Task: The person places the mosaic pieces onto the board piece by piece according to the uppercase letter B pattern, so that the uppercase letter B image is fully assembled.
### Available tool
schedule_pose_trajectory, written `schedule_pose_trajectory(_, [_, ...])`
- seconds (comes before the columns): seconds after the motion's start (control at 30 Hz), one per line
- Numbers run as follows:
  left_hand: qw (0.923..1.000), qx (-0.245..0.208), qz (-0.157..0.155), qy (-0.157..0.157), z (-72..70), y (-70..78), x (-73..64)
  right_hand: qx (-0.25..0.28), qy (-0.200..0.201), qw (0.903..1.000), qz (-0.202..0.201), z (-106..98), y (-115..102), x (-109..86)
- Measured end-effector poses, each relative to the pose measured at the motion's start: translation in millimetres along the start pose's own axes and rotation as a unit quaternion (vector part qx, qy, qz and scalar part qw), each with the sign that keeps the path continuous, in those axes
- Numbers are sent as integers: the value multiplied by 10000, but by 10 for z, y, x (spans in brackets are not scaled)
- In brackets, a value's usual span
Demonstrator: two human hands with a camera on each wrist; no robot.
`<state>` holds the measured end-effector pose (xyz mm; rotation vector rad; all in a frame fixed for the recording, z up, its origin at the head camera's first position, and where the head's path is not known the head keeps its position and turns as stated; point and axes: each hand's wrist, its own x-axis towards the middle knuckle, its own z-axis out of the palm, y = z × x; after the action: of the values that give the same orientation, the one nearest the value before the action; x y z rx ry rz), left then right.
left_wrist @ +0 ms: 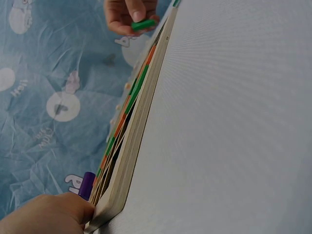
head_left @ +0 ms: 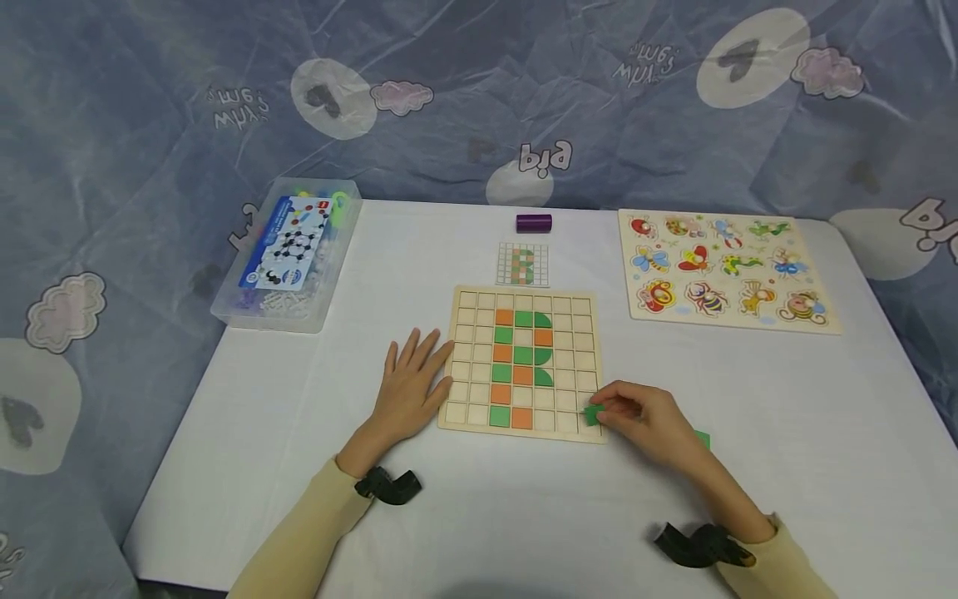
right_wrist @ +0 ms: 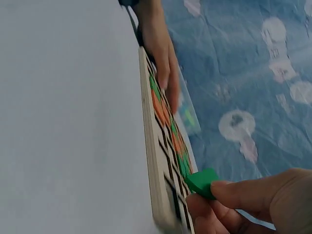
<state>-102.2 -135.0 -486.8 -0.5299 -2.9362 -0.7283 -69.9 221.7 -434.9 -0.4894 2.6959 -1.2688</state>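
A wooden grid board (head_left: 576, 366) lies mid-table, with green and orange tiles set in its middle columns; several are squares and 3 are green pieces with a rounded side. Between thumb and fingers, my right hand (head_left: 647, 420) pinches a green tile (right_wrist: 204, 182) over the board's lower right corner. The left hand (head_left: 407, 387) lies with straight fingers at the board's left edge, fingertips touching it. Another green piece (head_left: 703, 438) lies on the table, partly hidden behind the right wrist. Beyond the board is a small pattern card (head_left: 523, 264) with a similar coloured grid.
A purple cylinder (head_left: 534, 223) lies at the table's far edge. Back left stands a clear plastic box (head_left: 299, 312) of small parts under a blue printed card. A wooden picture board (head_left: 718, 279) of insects and animals lies back right on the white table (head_left: 748, 366).
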Motion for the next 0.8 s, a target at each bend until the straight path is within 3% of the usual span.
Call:
schedule_pose_trajectory(0.17, [10000,7,9,-18,4,5,2,170,-352,9991,-190,149,-159,169])
schedule_pose_trajectory(0.4, [10000,21,3,-29,-1,17,2,90,-410,9962,-766,316,-222,292])
schedule_pose_trajectory(0.8, [10000,12,-16,5,-13,16,-1,-218,-520,9966,-603,427,-288,341])
